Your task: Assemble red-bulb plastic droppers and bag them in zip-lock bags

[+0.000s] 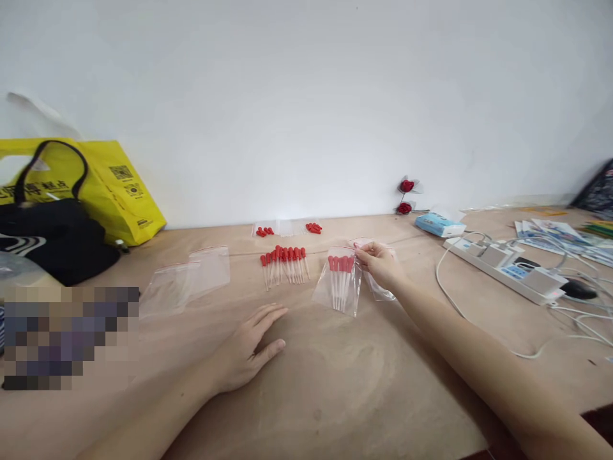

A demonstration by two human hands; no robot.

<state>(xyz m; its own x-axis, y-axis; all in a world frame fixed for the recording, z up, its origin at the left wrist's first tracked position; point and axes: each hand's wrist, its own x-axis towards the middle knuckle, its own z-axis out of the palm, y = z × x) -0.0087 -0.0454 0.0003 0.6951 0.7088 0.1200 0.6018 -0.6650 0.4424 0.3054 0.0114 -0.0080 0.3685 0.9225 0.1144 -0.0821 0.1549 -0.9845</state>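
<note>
My right hand [378, 260] pinches the top right corner of a clear zip bag [322, 294]. Inside that bag are several droppers [340, 275] with red bulbs and pale, thin stems, standing side by side. Another clear bag [383, 294] lies partly hidden beneath my right hand. My left hand [256, 345] rests on the table with its fingers stretched out, holding nothing. Beyond it, a row of loose red-bulbed droppers [286, 259] lies with the bulbs toward the wall.
Flat clear bags [208, 268] lie at left, near a yellow bag [127, 198] and a black bag [62, 243]. Small red pieces [313, 227] lie by the wall. At right are a tissue pack [438, 225], a power strip [502, 271] with loose cables, and papers [550, 236].
</note>
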